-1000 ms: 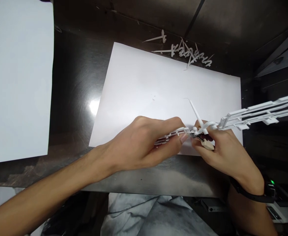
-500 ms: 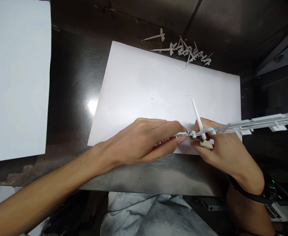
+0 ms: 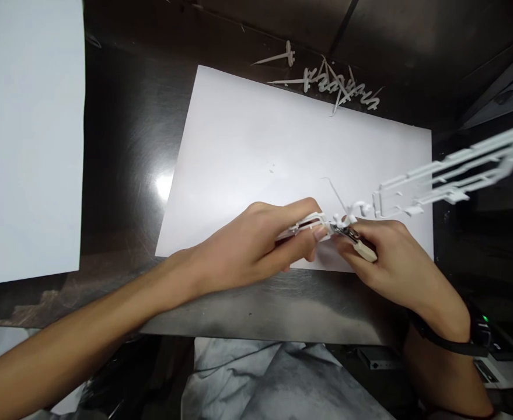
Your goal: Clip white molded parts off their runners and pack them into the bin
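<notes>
My left hand pinches one end of a white plastic frame, a thin lattice like a moulding sprue, whose far end reaches up to the right. Closed around small cutting pliers with cream-coloured handles is my right hand. The pliers' metal jaws meet the frame just right of my left fingertips. From that spot a thin curved white spike sticks up, still beside the frame. Whether the jaws have cut through anything I cannot tell.
Under my hands lies a white sheet on a metal table. Behind it is a pile of white plastic pieces with spikes, and a single similar piece to its left. Another white sheet is at the left.
The frame has turned so its flat lattice faces me more, and its right end has risen. The spike now shows at a different angle. Both hands stay close together.
</notes>
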Demonstrator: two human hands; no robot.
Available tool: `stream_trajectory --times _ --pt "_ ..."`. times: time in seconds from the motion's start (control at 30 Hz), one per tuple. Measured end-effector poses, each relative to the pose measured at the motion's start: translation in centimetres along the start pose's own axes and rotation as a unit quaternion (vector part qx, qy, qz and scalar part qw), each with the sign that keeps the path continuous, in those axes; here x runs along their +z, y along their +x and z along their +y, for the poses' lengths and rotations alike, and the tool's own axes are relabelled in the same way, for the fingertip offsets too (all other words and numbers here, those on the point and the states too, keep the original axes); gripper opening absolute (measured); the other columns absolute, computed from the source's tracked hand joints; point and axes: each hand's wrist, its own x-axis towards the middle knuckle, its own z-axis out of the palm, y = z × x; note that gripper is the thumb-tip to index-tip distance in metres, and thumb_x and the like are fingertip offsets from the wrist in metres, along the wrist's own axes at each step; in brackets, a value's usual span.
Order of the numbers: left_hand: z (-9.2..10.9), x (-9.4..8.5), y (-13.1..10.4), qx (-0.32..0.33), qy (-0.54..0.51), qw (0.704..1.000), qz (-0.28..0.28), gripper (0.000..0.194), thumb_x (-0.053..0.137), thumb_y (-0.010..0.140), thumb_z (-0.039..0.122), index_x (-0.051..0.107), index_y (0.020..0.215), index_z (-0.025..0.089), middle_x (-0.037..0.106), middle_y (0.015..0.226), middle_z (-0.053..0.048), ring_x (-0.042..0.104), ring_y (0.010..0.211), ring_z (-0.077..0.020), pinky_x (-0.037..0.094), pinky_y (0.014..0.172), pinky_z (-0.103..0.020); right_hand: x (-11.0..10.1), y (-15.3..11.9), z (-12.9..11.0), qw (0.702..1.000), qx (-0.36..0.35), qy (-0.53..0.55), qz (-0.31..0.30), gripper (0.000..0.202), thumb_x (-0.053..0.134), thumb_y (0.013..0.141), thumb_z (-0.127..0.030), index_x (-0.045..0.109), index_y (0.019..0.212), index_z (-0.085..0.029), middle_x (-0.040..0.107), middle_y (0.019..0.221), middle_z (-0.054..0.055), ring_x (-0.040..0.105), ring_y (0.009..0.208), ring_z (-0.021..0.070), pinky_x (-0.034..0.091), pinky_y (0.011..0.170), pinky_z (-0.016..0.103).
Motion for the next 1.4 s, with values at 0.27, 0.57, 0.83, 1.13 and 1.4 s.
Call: stream_trajectory --times 0.27,0.57,0.83,1.13,1.4 --pt "0.5 0.0 0.1 -0.116 -0.244 0.963 -0.008 0.050 0.044 0.118 0.050 0.070 0.089 0.019 0.072 0.083 -0.002 0.063 0.062 -0.0095 0.052 0.054 -0.020 -0.4 0.6 -1.2 0.974 0.072 0.180 -0.120 0.049 0.061 0.111 -0.050 0.053 0.073 -0.021 0.058 0.071 0.000 0.055 0.071 0.0201 0.042 0.064 0.031" --pt "1.0 0.2 0.3 -0.129 -0.177 0.976 0.004 0.024 0.070 0.106 0.029 0.068 0.085 0.018 0.070 0.075 0.004 0.063 0.056 -0.0078 0.051 0.048 -0.015 -0.3 0.7 -1.0 0.963 0.085 0.211 -0.144 0.053 0.063 0.110 -0.060 0.058 0.073 -0.021 0.059 0.071 0.001 0.058 0.075 0.0229 0.047 0.066 0.033" --pt "1.0 0.3 0.3 -0.125 -0.160 0.979 -0.001 0.022 0.066 0.107 0.024 0.068 0.085 0.019 0.070 0.070 0.006 0.061 0.051 -0.0055 0.051 0.050 -0.013 -1.0 0.2 -0.8 0.955 0.079 0.211 -0.194 0.032 0.063 0.112 -0.046 0.075 0.095 -0.022 0.069 0.087 -0.002 0.057 0.078 0.0192 0.044 0.068 0.029" --pt "1.0 0.1 0.1 -0.119 -0.129 0.984 -0.027 0.029 0.060 0.110 0.029 0.068 0.083 0.019 0.071 0.073 0.003 0.064 0.053 -0.0077 0.050 0.048 -0.016 -1.2 -0.3 0.0 0.966 0.042 0.152 -0.205 0.021 0.063 0.111 -0.039 0.076 0.107 -0.023 0.072 0.090 -0.001 0.062 0.079 0.0203 0.048 0.069 0.029" --pt "1.1 0.2 0.1 -0.124 -0.145 0.982 -0.010 0.024 0.063 0.107 0.027 0.065 0.083 0.021 0.071 0.072 0.006 0.061 0.051 -0.0060 0.048 0.046 -0.015 -0.9 0.0 -0.4 0.952 0.057 0.220 -0.203 0.022 0.060 0.114 -0.038 0.078 0.114 -0.024 0.078 0.113 0.000 0.071 0.101 0.0252 0.054 0.090 0.032"
